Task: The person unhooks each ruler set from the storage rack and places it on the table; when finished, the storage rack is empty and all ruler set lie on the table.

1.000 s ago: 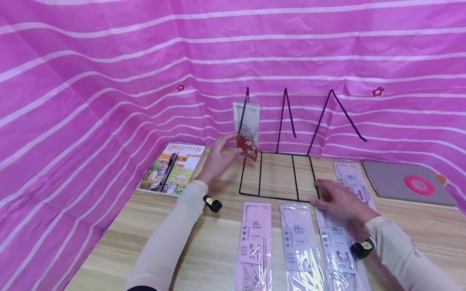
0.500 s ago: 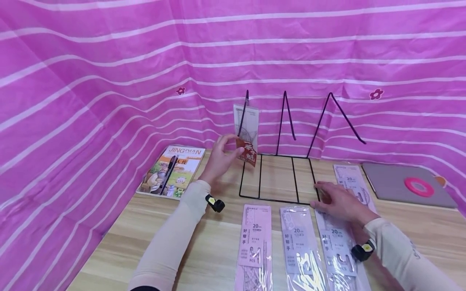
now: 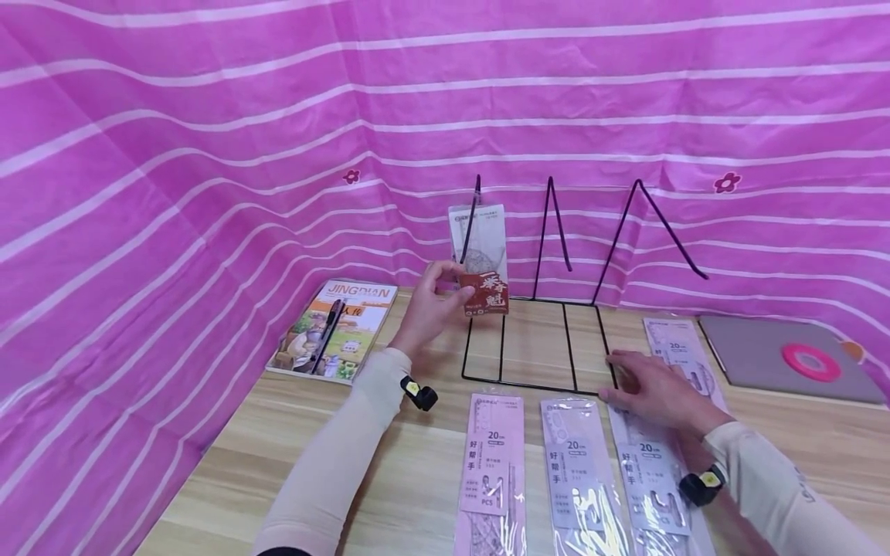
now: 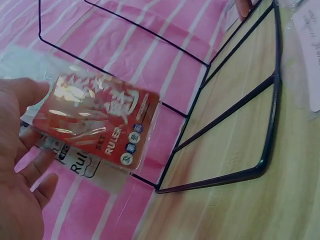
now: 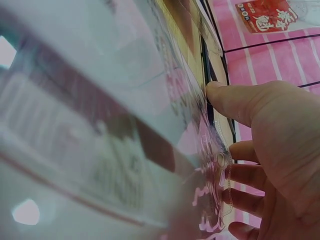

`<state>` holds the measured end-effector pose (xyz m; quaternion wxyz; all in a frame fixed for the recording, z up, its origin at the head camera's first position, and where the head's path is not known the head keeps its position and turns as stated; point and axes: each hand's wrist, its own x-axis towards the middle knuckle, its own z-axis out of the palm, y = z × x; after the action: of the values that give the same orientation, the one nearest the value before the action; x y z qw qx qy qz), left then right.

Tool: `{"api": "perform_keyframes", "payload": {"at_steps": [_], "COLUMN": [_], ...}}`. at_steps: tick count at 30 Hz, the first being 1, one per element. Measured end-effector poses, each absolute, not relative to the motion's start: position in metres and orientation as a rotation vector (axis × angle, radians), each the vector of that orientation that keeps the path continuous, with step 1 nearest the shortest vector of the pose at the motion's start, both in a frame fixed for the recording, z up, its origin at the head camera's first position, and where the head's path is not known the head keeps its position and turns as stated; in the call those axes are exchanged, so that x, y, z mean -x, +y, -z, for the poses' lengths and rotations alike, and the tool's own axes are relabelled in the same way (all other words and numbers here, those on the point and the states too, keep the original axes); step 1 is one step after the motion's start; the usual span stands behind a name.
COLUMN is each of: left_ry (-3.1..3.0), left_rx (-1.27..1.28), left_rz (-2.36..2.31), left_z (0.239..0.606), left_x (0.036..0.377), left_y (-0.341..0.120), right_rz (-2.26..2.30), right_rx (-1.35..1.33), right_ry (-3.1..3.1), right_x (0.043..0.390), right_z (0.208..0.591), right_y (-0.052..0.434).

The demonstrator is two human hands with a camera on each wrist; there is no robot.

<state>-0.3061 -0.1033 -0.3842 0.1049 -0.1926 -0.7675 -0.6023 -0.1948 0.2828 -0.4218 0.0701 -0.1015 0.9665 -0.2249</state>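
My left hand [image 3: 433, 307] pinches the lower left edge of a clear-bagged ruler set [image 3: 490, 297] with a red label. The set hangs upright from the left hook of a black wire rack [image 3: 502, 381]. In the left wrist view, thumb and fingers lie on either side of the bag [image 4: 102, 117], whose label reads RULER SET. At the rack's front right corner rests my right hand [image 3: 660, 392], fingers slightly bent, over a second packaged ruler set [image 3: 650, 479]. The right wrist view has its thumb [image 5: 232, 100] against the black wire, with that package's clear plastic end close to the fingers.
More pink ruler packs [image 3: 492, 463] lie in front of the rack, one at middle front [image 3: 577, 471], another at right [image 3: 677, 340]. A magazine [image 3: 334, 332] with a pen [image 3: 328, 336] on it lies left. At right, a pink ring [image 3: 810, 362] sits on a grey flat case [image 3: 751, 363].
The hanging ruler set has turned so its red label now faces forward and sits squarer. My left hand turns with it, still pinching the edge. My right hand stays at the rack's corner.
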Motion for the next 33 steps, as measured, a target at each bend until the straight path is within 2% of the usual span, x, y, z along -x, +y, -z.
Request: {"api": "perform_keyframes", "payload": {"at_steps": [16,33], "left_ry": [-2.281,-2.462], "left_rx": [0.677,0.763], "left_rz": [1.474,1.358], "left_z": [0.379,0.358], "left_x": [0.288,0.224], "left_y": [-0.099,-0.145], "right_rz": [0.655,0.640], "right_rx": [0.332,0.352], "right_ry": [2.923,2.920], "right_x": [0.194,0.196], "right_z": [0.423,0.422], "right_y": [0.284,0.286]}}
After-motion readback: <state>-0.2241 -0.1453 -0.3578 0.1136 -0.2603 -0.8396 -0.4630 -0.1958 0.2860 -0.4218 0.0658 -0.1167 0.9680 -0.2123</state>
